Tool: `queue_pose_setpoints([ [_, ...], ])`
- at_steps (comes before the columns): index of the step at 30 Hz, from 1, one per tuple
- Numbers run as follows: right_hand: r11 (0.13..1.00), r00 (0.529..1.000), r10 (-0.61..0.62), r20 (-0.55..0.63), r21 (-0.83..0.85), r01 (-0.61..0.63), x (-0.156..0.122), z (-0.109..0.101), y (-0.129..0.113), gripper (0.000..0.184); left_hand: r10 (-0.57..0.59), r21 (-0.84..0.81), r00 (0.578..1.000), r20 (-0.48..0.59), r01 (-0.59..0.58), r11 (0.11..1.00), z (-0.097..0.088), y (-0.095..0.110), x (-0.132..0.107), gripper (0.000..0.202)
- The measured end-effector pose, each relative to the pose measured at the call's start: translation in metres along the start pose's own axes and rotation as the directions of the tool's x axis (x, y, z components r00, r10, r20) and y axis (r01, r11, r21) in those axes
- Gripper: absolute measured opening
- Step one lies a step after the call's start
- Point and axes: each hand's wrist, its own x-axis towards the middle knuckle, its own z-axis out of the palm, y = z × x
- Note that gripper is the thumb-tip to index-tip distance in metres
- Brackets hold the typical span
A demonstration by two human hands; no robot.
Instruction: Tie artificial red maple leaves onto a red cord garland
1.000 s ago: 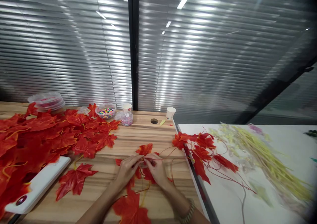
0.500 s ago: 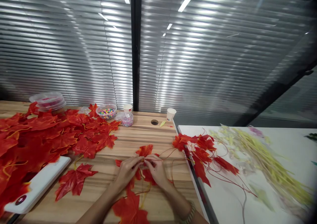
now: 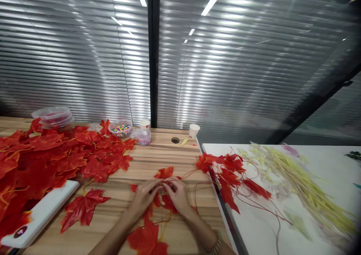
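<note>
Red leaves (image 3: 165, 172) are lying around the fingers (image 3: 153, 183), likely soft and light; left hand (image 3: 144, 194) and right hand (image 3: 178, 195) are pinching cord (image 3: 188, 174). Stems (image 3: 84, 189) are making likely handles.

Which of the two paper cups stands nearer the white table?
The right cup, nearer the round hole; the left cup stands behind a small clear tub.

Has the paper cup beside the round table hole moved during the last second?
No: the paper cup keeps the same spot to the right of the round table hole, with no visible shift.
</note>
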Motion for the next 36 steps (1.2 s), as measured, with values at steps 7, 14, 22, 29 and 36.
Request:
queue_pose_setpoints([
  [7, 1.0, 0.999, 0.017, 0.044, -0.008, -0.017, -0.0001, 0.0005, -0.0011, 0.013, 0.027, 0.001, 1.0, -0.009, -0.027, 1.0, 0.0019, -0.0017, -0.0009, 0.022],
  [14, 1.0, 0.998, 0.03, 0.06, 0.002, -0.031, 0.0005, 0.0, -0.0013, 0.014, 0.032, 0.002, 0.999, -0.007, -0.032, 0.999, -0.0001, 0.0018, 0.0007, 0.021],
  [22, 1.0, 0.999, 0.02, 0.042, -0.013, -0.019, -0.001, 0.0012, 0.002, 0.014, 0.049, 0.002, 0.999, -0.007, -0.049, 0.999, 0.0007, -0.0006, 0.0007, 0.021],
  [29, 0.999, 0.999, 0.038, 0.018, -0.003, -0.038, -0.001, 0.0012, 0.0027, 0.014, -0.028, -0.022, 0.998, 0.05, 0.029, 0.999, 0.0016, -0.0015, -0.0001, 0.023],
  [36, 0.998, 0.998, 0.065, 0.025, -0.009, -0.065, -0.0007, 0.0007, 0.0028, 0.014, -0.063, -0.031, 0.996, 0.068, 0.065, 0.997, 0.0032, -0.0045, -0.0011, 0.023],
])
